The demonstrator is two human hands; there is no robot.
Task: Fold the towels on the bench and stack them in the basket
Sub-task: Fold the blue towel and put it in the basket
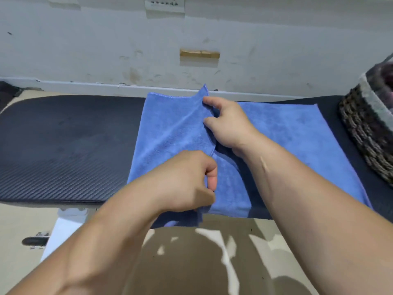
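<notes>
A blue towel (293,133) lies spread across the black padded bench (63,145), with its left part lifted and folded over toward the middle. My right hand (227,122) pinches the far end of that raised edge near the wall. At the near end of the same edge, by the bench's front, my left hand (187,179) is closed on the cloth. A woven basket (365,128) stands at the bench's right end, partly cut off by the frame, with dark cloth inside it.
A white wall with a ledge (106,86) runs right behind the bench. Beige floor (191,262) lies in front of me. A white frame part (61,228) and a black knob (34,241) sit under the bench's left front.
</notes>
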